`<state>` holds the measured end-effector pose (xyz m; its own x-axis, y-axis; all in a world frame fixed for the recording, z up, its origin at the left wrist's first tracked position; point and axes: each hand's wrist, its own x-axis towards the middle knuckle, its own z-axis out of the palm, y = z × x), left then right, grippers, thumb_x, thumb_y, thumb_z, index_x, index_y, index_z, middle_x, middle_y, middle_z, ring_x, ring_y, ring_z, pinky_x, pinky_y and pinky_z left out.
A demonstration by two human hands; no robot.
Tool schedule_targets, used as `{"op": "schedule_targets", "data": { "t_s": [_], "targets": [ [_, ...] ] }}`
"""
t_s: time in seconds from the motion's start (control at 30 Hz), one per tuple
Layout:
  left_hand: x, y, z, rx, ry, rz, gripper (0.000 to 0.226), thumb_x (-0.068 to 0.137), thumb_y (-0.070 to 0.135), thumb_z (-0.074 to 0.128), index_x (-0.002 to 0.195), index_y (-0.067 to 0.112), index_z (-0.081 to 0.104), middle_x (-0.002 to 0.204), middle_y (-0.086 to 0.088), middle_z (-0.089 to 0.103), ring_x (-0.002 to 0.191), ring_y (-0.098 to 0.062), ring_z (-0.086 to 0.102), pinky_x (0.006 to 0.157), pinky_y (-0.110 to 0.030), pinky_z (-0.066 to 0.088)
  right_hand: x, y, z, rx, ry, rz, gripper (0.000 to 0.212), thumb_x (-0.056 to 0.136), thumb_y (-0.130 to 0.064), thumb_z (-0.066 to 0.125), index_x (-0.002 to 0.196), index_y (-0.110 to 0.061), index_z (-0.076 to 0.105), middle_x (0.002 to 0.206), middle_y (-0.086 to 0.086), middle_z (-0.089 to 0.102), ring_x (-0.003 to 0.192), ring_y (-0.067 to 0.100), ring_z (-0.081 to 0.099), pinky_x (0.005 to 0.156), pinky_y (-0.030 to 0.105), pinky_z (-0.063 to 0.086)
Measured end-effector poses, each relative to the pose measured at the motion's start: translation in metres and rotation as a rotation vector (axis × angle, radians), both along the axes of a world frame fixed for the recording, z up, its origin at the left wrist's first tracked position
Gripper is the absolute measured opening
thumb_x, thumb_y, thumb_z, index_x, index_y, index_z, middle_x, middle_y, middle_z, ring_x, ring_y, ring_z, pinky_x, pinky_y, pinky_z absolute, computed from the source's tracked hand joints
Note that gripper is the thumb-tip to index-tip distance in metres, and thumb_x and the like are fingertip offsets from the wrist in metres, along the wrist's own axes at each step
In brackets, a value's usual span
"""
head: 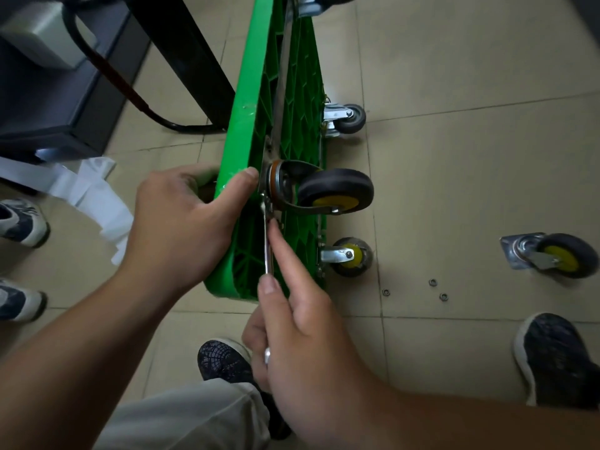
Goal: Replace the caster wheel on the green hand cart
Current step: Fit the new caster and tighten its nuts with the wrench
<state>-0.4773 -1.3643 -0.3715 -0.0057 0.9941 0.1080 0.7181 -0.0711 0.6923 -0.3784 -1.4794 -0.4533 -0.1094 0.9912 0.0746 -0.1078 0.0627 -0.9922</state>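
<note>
We wear one camera on the head. It looks forward and down, from close above, at the green cart [246,92] and the floor [454,76].

Glossy green plastic cart [242,134], shiny metal wrench [267,251], matt black rubber caster wheel [334,186]

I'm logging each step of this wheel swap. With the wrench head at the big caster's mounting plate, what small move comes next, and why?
Probably a short swing of the slim silver wrench to turn the fastener: the right hand grips its handle, its head sits at the plate of the black-and-yellow caster wheel, and the left hand braces the green plastic cart.
</note>
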Motion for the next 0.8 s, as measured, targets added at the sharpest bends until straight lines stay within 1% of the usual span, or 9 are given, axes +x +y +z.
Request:
{"op": "schedule_targets", "data": {
  "t_s": [0.1,0.17,0.27,0.37,0.43,0.53,0.63,0.7,0.8],
  "targets": [
    [0.001,0.0,0.001,-0.016,-0.032,-0.018,0.02,0.095,0.041,0.068,0.077,0.034,0.075,0.07,0.014,0.074,0.059,-0.002,0.069,0.046,-0.016,0.048,0.018,-0.001,-0.021,0.051,-0.085,-0.052,0.048,0.101,-0.047,0.032,0.144,-0.066,0.025,0.064,-0.018,0.041,0.058,0.004,0.037,0.054,0.03,0.034],
    [0.001,0.0,0.001,-0.028,-0.064,-0.032,0.018,0.096,0.039,0.068,0.08,0.035,0.075,0.069,0.019,0.074,0.059,0.001,0.07,0.046,-0.012,0.048,0.038,0.009,-0.044,0.152,-0.159,-0.059,0.05,0.106,-0.037,0.031,0.152,-0.055,0.021,0.068,-0.012,0.05,0.05,0.01,0.037,0.05,0.03,0.039],
    [0.0,0.0,-0.001,-0.026,-0.077,-0.04,0.017,0.096,0.038,0.068,0.082,0.034,0.076,0.069,0.018,0.074,0.058,0.002,0.07,0.045,-0.014,0.049,0.066,0.042,-0.072,0.448,-0.392,-0.049,0.056,0.108,-0.017,0.036,0.158,-0.034,0.015,0.102,0.018,0.071,0.057,0.021,0.059,0.061,0.035,0.055],
    [0.001,0.001,-0.001,-0.034,-0.086,-0.05,0.018,0.097,0.037,0.067,0.081,0.035,0.075,0.07,0.019,0.075,0.06,0.003,0.071,0.047,-0.013,0.049,0.076,0.07,-0.088,0.64,-0.57,-0.115,0.063,0.103,0.0,0.047,0.156,-0.018,0.02,0.08,0.018,0.064,0.059,0.026,0.054,0.059,0.043,0.052],
    [0.002,0.001,0.0,-0.04,-0.083,-0.05,0.017,0.097,0.039,0.067,0.082,0.035,0.076,0.072,0.017,0.076,0.063,-0.001,0.073,0.05,-0.018,0.054,0.078,0.082,-0.095,0.689,-0.626,-0.143,0.055,0.104,-0.004,0.047,0.153,-0.013,0.024,0.076,0.012,0.061,0.059,0.021,0.05,0.059,0.04,0.051],
    [0.002,0.0,0.0,-0.047,-0.088,-0.051,0.017,0.097,0.038,0.067,0.083,0.034,0.076,0.072,0.017,0.076,0.064,-0.003,0.073,0.05,-0.022,0.056,0.077,0.093,-0.104,0.663,-0.622,-0.152,0.039,0.108,-0.02,0.04,0.145,-0.009,0.036,0.085,0.012,0.068,0.067,0.017,0.054,0.07,0.024,0.048],
    [0.001,0.0,-0.002,-0.029,-0.073,-0.055,0.018,0.097,0.038,0.068,0.082,0.034,0.077,0.072,0.015,0.076,0.064,-0.005,0.074,0.05,-0.029,0.058,0.071,0.096,-0.109,0.538,-0.565,-0.13,0.026,0.103,-0.024,0.045,0.125,-0.009,0.046,0.081,0.011,0.068,0.072,0.012,0.051,0.069,0.011,0.03],
    [0.0,0.0,-0.004,-0.009,-0.062,-0.063,0.018,0.097,0.037,0.067,0.081,0.036,0.075,0.07,0.019,0.075,0.062,0.0,0.072,0.046,-0.018,0.052,0.068,0.096,-0.111,0.502,-0.571,-0.081,0.02,0.099,-0.02,0.048,0.116,-0.011,0.047,0.076,0.01,0.066,0.067,0.011,0.051,0.065,0.012,0.028],
    [0.0,0.0,-0.005,-0.004,-0.045,-0.062,0.018,0.097,0.037,0.067,0.081,0.038,0.074,0.07,0.023,0.074,0.061,0.004,0.07,0.048,-0.012,0.049,0.064,0.097,-0.109,0.442,-0.565,0.011,0.016,0.101,-0.024,0.04,0.113,-0.016,0.045,0.077,0.013,0.065,0.064,0.024,0.059,0.059,0.028,0.045]
  ]
}}
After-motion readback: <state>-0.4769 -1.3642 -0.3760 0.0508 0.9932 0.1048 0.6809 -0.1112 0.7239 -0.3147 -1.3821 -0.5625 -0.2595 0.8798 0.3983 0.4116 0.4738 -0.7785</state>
